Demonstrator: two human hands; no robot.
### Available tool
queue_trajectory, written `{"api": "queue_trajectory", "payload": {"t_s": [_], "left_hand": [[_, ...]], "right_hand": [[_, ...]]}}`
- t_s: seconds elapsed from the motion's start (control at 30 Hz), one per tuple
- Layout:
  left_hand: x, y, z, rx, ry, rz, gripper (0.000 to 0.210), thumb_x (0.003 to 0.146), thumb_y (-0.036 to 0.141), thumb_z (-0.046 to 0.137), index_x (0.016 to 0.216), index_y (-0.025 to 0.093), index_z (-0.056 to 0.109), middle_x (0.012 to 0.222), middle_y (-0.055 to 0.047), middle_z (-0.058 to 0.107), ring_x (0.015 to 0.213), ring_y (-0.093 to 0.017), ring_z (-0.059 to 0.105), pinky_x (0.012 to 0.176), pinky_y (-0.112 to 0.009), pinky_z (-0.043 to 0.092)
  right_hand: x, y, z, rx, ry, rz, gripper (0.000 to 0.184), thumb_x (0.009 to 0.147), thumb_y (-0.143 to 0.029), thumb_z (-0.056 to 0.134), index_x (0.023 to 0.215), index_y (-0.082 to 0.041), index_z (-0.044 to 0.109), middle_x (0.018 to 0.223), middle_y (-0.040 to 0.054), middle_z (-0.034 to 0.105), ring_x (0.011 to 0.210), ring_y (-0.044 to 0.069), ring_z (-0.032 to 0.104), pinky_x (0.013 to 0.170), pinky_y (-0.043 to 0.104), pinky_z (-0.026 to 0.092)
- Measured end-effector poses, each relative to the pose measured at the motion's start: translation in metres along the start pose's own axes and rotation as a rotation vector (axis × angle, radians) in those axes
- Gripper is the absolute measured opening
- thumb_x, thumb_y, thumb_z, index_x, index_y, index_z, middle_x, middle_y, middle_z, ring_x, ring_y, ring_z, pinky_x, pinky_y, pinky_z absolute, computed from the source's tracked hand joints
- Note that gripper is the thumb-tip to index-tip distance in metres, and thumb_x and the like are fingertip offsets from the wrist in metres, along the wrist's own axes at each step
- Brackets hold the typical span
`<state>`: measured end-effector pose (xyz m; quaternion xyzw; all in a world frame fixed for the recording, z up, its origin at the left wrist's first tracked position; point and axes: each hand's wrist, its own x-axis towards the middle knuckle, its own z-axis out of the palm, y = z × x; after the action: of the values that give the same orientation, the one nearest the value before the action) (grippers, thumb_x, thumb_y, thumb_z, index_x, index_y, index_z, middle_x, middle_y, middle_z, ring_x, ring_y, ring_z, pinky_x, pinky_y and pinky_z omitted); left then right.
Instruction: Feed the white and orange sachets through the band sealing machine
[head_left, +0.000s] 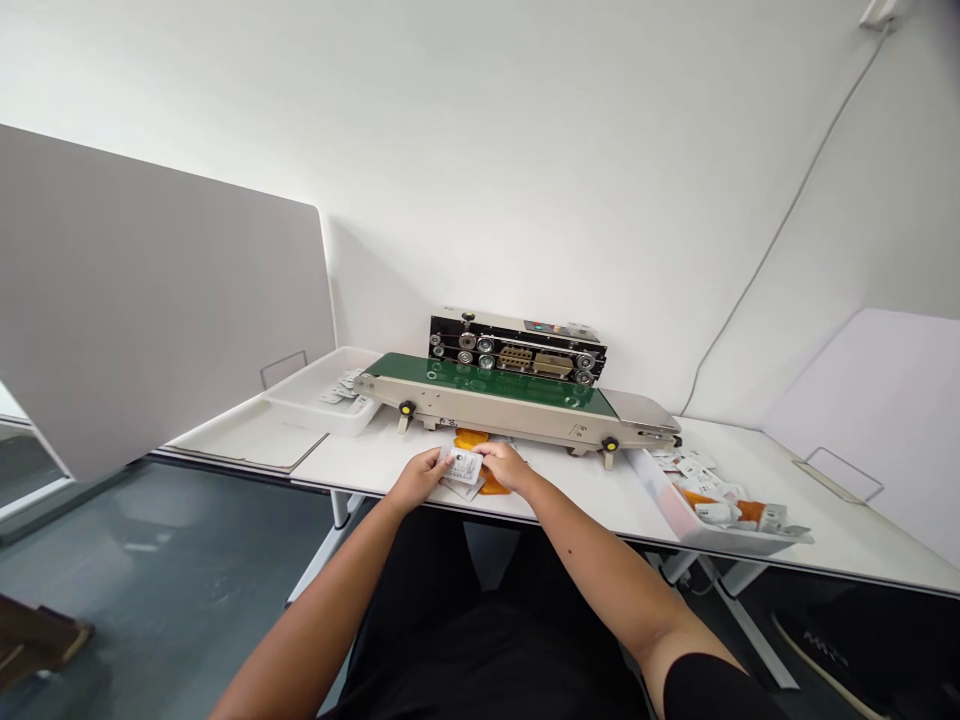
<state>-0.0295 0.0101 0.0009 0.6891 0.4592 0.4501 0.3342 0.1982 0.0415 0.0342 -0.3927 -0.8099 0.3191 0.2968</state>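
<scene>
The white printed packet (466, 467) is just in front of the green-belt conveyor (487, 402), nearer the person than its front side & left of its middle, raised a bit off the bench (352, 465). The person's hands are close together on it: the left hand (420, 480) pinches its left edge, thumb on top; the right hand (506, 467) has its fingers at the upper right edge, but whether they grip or only touch, can't tell. Packet looks thin & flat, so prob. v. light, semi-stiff at best, maybe slick if the face is film; it'd likely bend or crease rather than break. Best hold: opp. edges, thumb & fingertip, light pressure, print left clear. Hard to make out: the print is too small to read, the packet's underside is hidden, & contents, if any, don't show. The orange pieces (495, 484) in front of the conveyor are partly covered by packet & right hand; another white piece (466, 490) there shows only in part. Items in the left tray (322, 422), off the conveyor's left end, & the right tray (667, 500), by its right end, overlap too much to count.
</scene>
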Motion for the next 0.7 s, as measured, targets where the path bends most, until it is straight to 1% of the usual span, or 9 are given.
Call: {"api": "queue_trajectory", "payload": {"t_s": [0.1,0.23,0.3,0.37,0.43,0.47,0.57,0.63,0.7], "left_hand": [[-0.001,0.004,0.001,0.018,-0.056,0.035,0.049,0.091,0.064,0.051,0.08,0.018,0.063,0.069,0.001,0.06,0.067,-0.017,0.055,0.064,-0.026,0.045],[-0.003,0.009,0.003,0.042,-0.175,0.09,0.049,0.091,0.062,0.053,0.077,0.018,0.067,0.07,0.0,0.063,0.068,-0.018,0.055,0.064,-0.025,0.045],[-0.002,0.01,0.003,0.058,-0.179,0.12,0.046,0.091,0.06,0.055,0.077,0.018,0.068,0.071,-0.001,0.065,0.069,-0.018,0.058,0.064,-0.025,0.045],[-0.002,0.01,0.003,0.056,-0.156,0.146,0.041,0.091,0.055,0.057,0.085,0.018,0.072,0.081,-0.003,0.071,0.077,-0.021,0.063,0.071,-0.027,0.049],[-0.002,0.01,0.002,0.062,-0.123,0.155,0.036,0.09,0.051,0.059,0.095,0.019,0.074,0.096,-0.006,0.076,0.088,-0.023,0.067,0.079,-0.029,0.051],[-0.002,0.009,0.002,0.069,-0.11,0.153,0.034,0.09,0.05,0.06,0.098,0.02,0.075,0.101,-0.007,0.076,0.092,-0.024,0.068,0.082,-0.029,0.051],[-0.001,0.007,0.001,0.091,-0.09,0.149,0.032,0.089,0.047,0.061,0.099,0.021,0.076,0.104,-0.008,0.077,0.096,-0.024,0.069,0.085,-0.03,0.051],[-0.001,0.006,0.001,0.092,-0.084,0.148,0.031,0.089,0.046,0.061,0.099,0.021,0.076,0.103,-0.008,0.077,0.095,-0.024,0.07,0.084,-0.031,0.052],[-0.002,0.005,0.002,0.095,-0.081,0.145,0.032,0.09,0.047,0.06,0.099,0.021,0.076,0.102,-0.007,0.077,0.094,-0.024,0.069,0.084,-0.031,0.051]], "right_hand": [[-0.003,-0.004,-0.009,0.011,0.024,-0.032,0.035,0.096,-0.031,0.045,0.109,-0.02,0.075,0.087,0.0031,0.074,0.069,0.017,0.063,0.068,0.028,0.047],[-0.008,-0.012,-0.014,-0.265,-0.106,-0.082,0.017,0.086,-0.031,0.067,0.098,-0.023,0.076,0.078,0.0001,0.073,0.067,0.016,0.062,0.063,0.026,0.041],[-0.007,-0.015,-0.019,-0.308,-0.147,-0.096,0.012,0.086,-0.028,0.067,0.092,-0.023,0.076,0.075,-0.0006,0.072,0.065,0.015,0.061,0.06,0.025,0.039],[-0.002,-0.014,-0.034,-0.259,-0.104,-0.072,0.013,0.087,-0.03,0.065,0.091,-0.022,0.074,0.076,-0.0004,0.072,0.063,0.014,0.06,0.058,0.024,0.039],[0.008,-0.009,-0.065,-0.144,0.037,-0.014,0.017,0.088,-0.034,0.062,0.093,-0.021,0.072,0.079,0.0008,0.072,0.063,0.015,0.06,0.057,0.024,0.041],[0.013,-0.004,-0.085,-0.076,0.152,0.016,0.02,0.088,-0.035,0.06,0.096,-0.02,0.071,0.081,0.0016,0.072,0.063,0.015,0.061,0.056,0.024,0.043],[0.026,0.015,-0.154,0.059,0.649,0.1,0.03,0.09,-0.037,0.055,0.108,-0.017,0.068,0.083,0.0039,0.072,0.061,0.014,0.06,0.053,0.022,0.043],[0.026,0.03,-0.197,0.058,0.977,0.23,0.033,0.09,-0.036,0.053,0.113,-0.016,0.066,0.078,0.0041,0.071,0.06,0.015,0.06,0.053,0.022,0.043],[0.021,0.047,-0.228,0.037,1.127,0.361,0.033,0.088,-0.032,0.054,0.114,-0.014,0.065,0.075,0.0045,0.07,0.061,0.016,0.062,0.053,0.022,0.043]]}}
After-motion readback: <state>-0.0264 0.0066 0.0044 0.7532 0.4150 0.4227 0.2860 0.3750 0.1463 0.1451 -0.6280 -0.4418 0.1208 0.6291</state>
